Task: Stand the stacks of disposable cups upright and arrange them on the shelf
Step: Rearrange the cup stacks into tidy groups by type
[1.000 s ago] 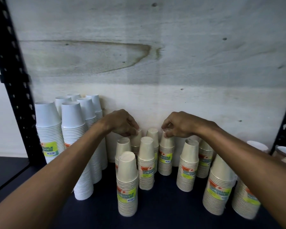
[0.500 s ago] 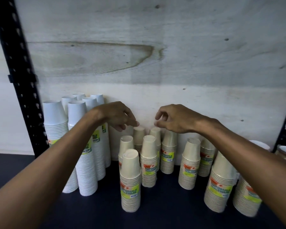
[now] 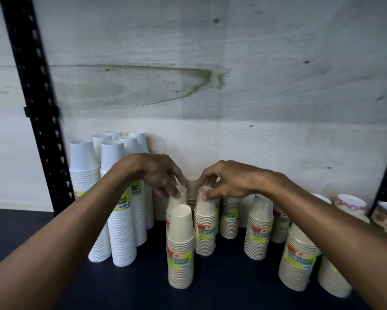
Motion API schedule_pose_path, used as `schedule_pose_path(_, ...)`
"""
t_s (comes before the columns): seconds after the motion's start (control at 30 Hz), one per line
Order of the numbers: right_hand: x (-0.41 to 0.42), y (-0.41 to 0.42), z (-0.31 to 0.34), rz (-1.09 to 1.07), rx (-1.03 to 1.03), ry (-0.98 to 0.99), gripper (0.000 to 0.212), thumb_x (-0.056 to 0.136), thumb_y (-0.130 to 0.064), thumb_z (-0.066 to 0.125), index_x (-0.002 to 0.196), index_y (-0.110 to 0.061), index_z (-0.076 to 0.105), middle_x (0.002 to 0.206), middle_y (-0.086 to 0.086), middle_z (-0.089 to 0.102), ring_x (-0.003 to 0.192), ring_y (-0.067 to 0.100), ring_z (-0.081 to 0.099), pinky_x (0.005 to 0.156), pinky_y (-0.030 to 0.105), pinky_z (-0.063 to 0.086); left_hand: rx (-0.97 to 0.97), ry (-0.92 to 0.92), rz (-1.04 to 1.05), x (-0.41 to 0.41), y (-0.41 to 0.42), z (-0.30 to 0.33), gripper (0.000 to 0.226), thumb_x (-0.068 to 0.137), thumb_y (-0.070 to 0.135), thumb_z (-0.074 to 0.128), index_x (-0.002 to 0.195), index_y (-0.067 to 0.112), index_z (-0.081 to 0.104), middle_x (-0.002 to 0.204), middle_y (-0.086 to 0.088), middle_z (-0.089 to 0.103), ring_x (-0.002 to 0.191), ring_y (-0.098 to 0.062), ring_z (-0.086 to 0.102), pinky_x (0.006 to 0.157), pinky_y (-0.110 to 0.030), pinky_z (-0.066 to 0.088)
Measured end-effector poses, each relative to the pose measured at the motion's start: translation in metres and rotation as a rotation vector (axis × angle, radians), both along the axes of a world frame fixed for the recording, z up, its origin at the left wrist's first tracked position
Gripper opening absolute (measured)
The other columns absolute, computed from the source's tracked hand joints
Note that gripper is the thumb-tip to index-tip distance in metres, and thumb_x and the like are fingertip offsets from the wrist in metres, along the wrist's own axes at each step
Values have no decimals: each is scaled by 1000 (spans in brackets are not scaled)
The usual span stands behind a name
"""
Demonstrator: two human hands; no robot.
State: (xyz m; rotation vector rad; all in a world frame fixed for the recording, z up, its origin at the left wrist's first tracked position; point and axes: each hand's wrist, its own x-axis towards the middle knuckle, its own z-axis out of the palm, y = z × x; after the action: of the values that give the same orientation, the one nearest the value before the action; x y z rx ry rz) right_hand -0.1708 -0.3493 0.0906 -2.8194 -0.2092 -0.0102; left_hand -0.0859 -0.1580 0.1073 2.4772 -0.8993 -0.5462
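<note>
- Beige cup stacks [image 3: 180, 249] stood upright on the dark shelf [image 3: 224, 285], center to right; tall white stacks [image 3: 123, 220] stood far left by the black upright [image 3: 40, 121].
- Handling, as a guess: paper cups nested in film wrap w/ labels, so light, top-heavy and easy to tip. Walls prob. crush if squeezed hard, and the film looks slick.
- Best hold, imo: pinch the top cup's base to nudge; wrap fingers round the mid-stack near the label to lift or shift.
- Left hand [image 3: 159, 175] was curled over the top of the stack just behind the nearest one [image 3: 177, 199]; fingertips sat on its top edge in a light pinch.
- Right hand [image 3: 226, 182] pinched the top of the neighbouring stack [image 3: 205, 220], thumb on the near side, fingers over the far rim.
- Both grips were narrow, fingertip only, not full wraps.
- A further beige stack [image 3: 192, 186] showed between the two hands, against the plywood back [image 3: 210, 86]; couldn't tell if either hand touched it.
- Patterned cups [image 3: 350, 203] stood far right, well apart from the hands.
</note>
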Motion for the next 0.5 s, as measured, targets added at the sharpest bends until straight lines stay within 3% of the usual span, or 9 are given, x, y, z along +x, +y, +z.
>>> schedule_pose_path(0.13, -2, -5, 5, -12, 24, 12, 35, 84, -38, 74, 117, -27, 68, 107, -7, 71, 86, 8, 70, 87, 32, 56, -51, -26, -23, 2, -1, -2, 36, 81, 11, 79, 116, 11, 71, 99, -5, 65, 100, -32, 70, 77, -24, 61)
schedule_pose_path(0.2, -3, -6, 6, -29, 14, 3, 33, 84, -39, 74, 113, -26, 70, 102, -3, 74, 69, 1, 68, 83, 33, 57, -68, -19, -19, 3, -4, -5, 37, 81, 12, 79, 116, 9, 70, 97, -7, 67, 96, -30, 71, 84, -32, 60)
schedule_pose_path(0.37, 1, -8, 1, -87, 15, -5, 30, 81, -42, 75, 105, -24, 70, 91, -1, 76, 67, 9, 70, 80, 37, 60, -69, -35, -20, 4, -16, -9, 37, 82, 17, 79, 116, 8, 67, 102, -12, 72, 71, -15, 68, 58, -14, 56)
schedule_pose_path(0.5, 1, -7, -1, -109, 45, 5, 32, 81, -43, 76, 106, -24, 68, 92, -1, 76, 69, 13, 73, 77, 37, 61, -75, -76, -22, 5, -22, -13, 38, 83, 22, 77, 117, 9, 66, 109, -13, 73, 58, -5, 68, 58, -13, 55)
